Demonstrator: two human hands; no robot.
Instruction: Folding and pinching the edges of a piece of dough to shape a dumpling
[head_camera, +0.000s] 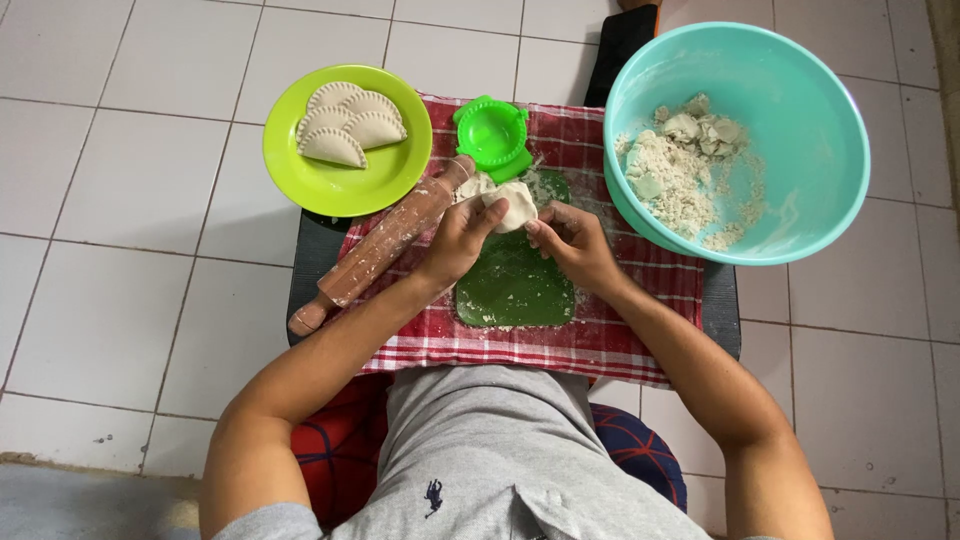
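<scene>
My left hand (462, 236) and my right hand (572, 240) meet over a dark green board (514, 288). Between the fingertips of both sits a pale lump of dough (514, 205), pinched from either side. A floured wooden rolling pin (384, 242) lies diagonally just left of my left hand. A bright green round press mould (492, 134) rests beyond the dough. Several folded half-moon dumplings (348, 124) are stacked on a lime green plate (340, 186) at the upper left.
A large turquoise bowl (812, 200) with crumbly flour and dough scraps (688, 158) stands at the right. A red checked cloth (610, 330) covers a low dark stool on a white tiled floor (110, 210). A dark object (618, 48) lies behind the bowl.
</scene>
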